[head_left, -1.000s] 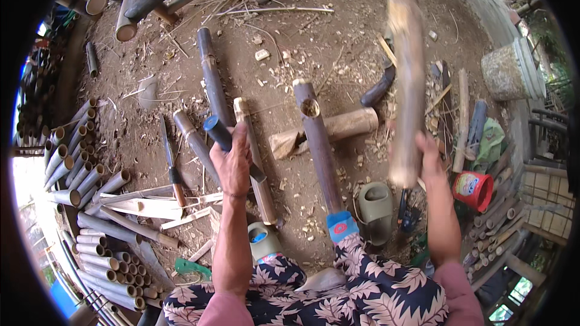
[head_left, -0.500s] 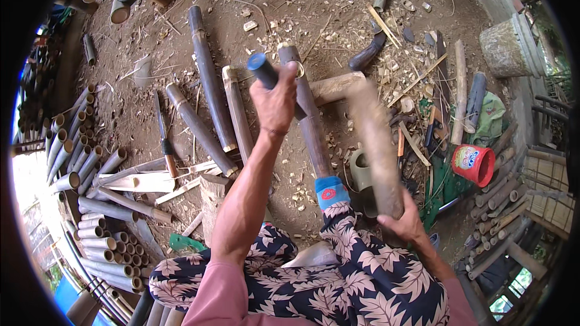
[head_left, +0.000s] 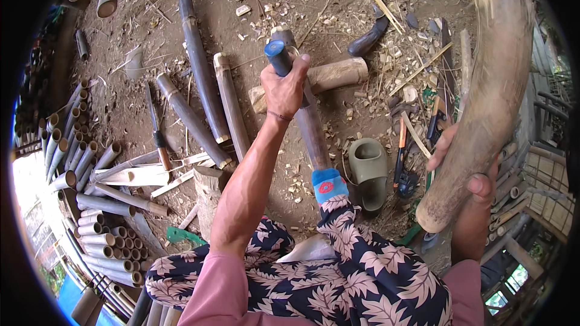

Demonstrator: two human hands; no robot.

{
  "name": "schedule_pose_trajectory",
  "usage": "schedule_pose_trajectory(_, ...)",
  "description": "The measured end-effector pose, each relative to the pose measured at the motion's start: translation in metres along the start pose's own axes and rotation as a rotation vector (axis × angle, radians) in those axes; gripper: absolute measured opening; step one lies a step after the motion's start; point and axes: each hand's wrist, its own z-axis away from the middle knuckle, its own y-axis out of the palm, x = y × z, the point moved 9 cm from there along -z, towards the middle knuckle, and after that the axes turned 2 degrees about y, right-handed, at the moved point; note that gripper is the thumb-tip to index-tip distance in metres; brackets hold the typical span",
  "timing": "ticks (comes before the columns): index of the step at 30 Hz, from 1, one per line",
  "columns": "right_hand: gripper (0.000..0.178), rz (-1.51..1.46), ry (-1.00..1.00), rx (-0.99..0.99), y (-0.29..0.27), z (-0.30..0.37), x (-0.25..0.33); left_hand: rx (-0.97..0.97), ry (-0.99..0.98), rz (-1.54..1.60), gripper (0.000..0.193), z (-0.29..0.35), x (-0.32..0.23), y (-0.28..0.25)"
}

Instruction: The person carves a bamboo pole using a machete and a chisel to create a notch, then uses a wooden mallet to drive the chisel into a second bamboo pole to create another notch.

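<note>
My left hand (head_left: 283,92) is closed around a short dark rod with a blue end (head_left: 278,55), held tilted over a dark bamboo pole (head_left: 313,136). The rod's lower end is hidden behind the hand. That pole lies across a pale log (head_left: 338,81), and its near end meets my blue sock (head_left: 329,186). Off to the right, my right hand (head_left: 465,175) grips a thick wooden club (head_left: 489,96) by its narrower, near end. The club is raised close to the camera, its broad far end frayed and partly blurred.
Several bamboo poles (head_left: 202,72) lie left of my hand, beside a long knife (head_left: 156,127). Stacked bamboo tubes (head_left: 109,241) fill the left side. An olive slipper (head_left: 368,172) and an orange-and-black tool (head_left: 401,151) lie between my legs and the club. Wood chips litter the ground.
The club has swung up and to the right, away from the rod, uncovering the slipper. My left hand has shifted slightly right and down with the rod, which now stands more upright.
</note>
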Motion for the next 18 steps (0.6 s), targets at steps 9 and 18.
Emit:
schedule_pose_trajectory(9,0.093,1.088,-0.6,-0.005,0.067,-0.054,0.059,0.043,0.074,-0.13,0.03,0.01,-0.006,0.015)
schedule_pose_trajectory(18,0.091,1.329,-0.897,-0.22,0.104,-0.096,0.145,0.027,0.021,-0.134,0.026,-0.013,0.004,0.013)
